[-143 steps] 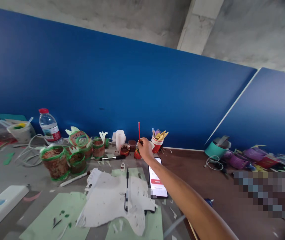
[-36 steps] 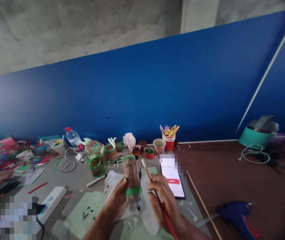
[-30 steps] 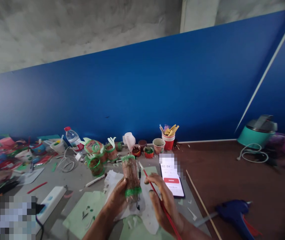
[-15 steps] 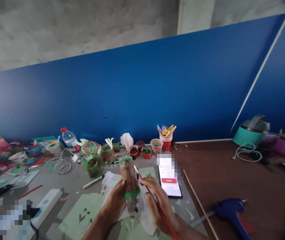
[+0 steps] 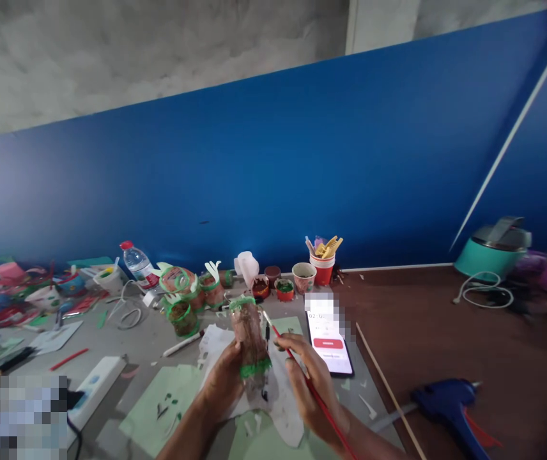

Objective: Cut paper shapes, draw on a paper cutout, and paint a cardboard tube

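A brown painted cylinder (image 5: 248, 332) with green bands at its top and bottom is held upright, slightly tilted, in my left hand (image 5: 225, 378). My right hand (image 5: 312, 382) is closed around a red-handled paintbrush (image 5: 322, 405), whose pale tip is just right of the cylinder's upper part, apparently apart from it. Beneath both hands lies a crumpled white sheet (image 5: 285, 415) over pale green paper (image 5: 156, 409). Behind the cylinder are a small pot of dark red paint (image 5: 261, 287) and one of green paint (image 5: 284, 289).
A lit phone (image 5: 333, 354) lies right of the white sheet. Farther right are a thin wooden stick (image 5: 388, 386) and a blue glue gun (image 5: 446, 399). Green-rimmed pots (image 5: 182, 318), a water bottle (image 5: 138, 265) and a white power strip (image 5: 96, 390) are on the left.
The view has shifted slightly, so the table items sit a little further right. The brush tip is a bit farther from the cylinder. A person's hand at the far left has gone from view.
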Demonstrator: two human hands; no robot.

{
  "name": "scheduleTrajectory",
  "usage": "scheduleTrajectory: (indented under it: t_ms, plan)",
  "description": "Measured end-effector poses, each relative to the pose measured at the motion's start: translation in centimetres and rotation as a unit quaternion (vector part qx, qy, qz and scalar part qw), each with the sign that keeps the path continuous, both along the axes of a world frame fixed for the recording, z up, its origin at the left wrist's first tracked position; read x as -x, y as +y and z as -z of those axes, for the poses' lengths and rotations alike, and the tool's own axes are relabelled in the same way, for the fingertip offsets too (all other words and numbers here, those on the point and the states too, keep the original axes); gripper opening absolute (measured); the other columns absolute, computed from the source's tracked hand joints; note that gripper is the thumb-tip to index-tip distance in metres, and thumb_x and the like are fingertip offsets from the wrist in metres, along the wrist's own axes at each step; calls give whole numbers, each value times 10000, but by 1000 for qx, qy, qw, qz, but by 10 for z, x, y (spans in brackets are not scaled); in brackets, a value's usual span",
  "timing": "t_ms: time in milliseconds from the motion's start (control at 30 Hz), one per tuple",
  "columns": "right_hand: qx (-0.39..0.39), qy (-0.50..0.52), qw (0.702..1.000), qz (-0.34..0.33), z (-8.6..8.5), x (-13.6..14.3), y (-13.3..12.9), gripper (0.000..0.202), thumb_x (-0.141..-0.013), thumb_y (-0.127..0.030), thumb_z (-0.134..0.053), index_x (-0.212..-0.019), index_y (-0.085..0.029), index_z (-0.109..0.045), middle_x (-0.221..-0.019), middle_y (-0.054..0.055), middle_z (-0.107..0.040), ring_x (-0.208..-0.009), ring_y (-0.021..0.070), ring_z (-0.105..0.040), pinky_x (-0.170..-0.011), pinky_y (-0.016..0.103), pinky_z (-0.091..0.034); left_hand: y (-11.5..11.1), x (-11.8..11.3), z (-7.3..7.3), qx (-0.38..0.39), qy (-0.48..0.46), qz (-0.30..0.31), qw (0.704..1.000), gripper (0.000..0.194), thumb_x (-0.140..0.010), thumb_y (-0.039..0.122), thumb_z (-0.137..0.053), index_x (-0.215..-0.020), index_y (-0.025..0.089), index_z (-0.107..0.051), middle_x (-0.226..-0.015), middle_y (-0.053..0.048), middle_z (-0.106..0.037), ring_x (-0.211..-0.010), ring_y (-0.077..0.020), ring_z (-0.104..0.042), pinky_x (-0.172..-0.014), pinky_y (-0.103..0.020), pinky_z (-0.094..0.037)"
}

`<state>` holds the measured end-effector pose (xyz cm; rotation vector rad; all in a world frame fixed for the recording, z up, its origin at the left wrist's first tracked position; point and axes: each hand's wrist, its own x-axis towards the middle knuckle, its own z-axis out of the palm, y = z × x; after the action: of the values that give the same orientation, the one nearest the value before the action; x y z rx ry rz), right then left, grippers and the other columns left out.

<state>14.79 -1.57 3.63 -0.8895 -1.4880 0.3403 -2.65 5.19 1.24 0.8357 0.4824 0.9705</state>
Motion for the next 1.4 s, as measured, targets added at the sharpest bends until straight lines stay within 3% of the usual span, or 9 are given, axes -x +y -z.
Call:
scheduleTrajectory:
  t_ms: [333,533,733,967,1400]
  plan:
    - [-17,-16,1000,15,-1,-1,3,246,-876,-136,-454,-1079,-231,-556,-1060,83,-609,-1023,213,-585,-889,332,-479,-4,-3,-12,3,-1,12,1000,258,-761,332,-653,-929,143,-706,-840,-78,-720,-884,-275,-652,-836,-363,-461]
    - [42,37,998,-19,-5,0,2,204,-911,-190,-425,-1025,-218,-591,-935,63,-644,-855,185,-627,-762,290,-513,-4,1,-8,14,25,-24,999,257,-746,325,-663,-936,155,-698,-820,-58,-720,-808,-244,-660,-757,-324,-483]
    - [58,65,996,-28,-12,0,2,233,-933,-236,-395,-951,-209,-625,-819,43,-640,-734,164,-618,-671,267,-502,-3,1,-7,25,18,-26,999,280,-734,316,-682,-955,144,-680,-841,-75,-715,-856,-265,-660,-782,-340,-478]
    - [46,50,998,-6,-7,-3,5,217,-922,-215,-427,-1016,-223,-622,-914,59,-662,-806,180,-624,-709,279,-508,-3,3,-6,37,20,-24,999,324,-753,313,-670,-1034,153,-660,-875,-77,-719,-878,-273,-661,-812,-363,-476]
    - [34,40,999,-8,-12,-4,3,208,-908,-200,-427,-986,-217,-620,-886,58,-650,-815,184,-618,-731,286,-502,-3,2,-7,22,22,-34,999,305,-732,318,-684,-1004,180,-670,-879,-54,-715,-889,-254,-657,-822,-349,-478]
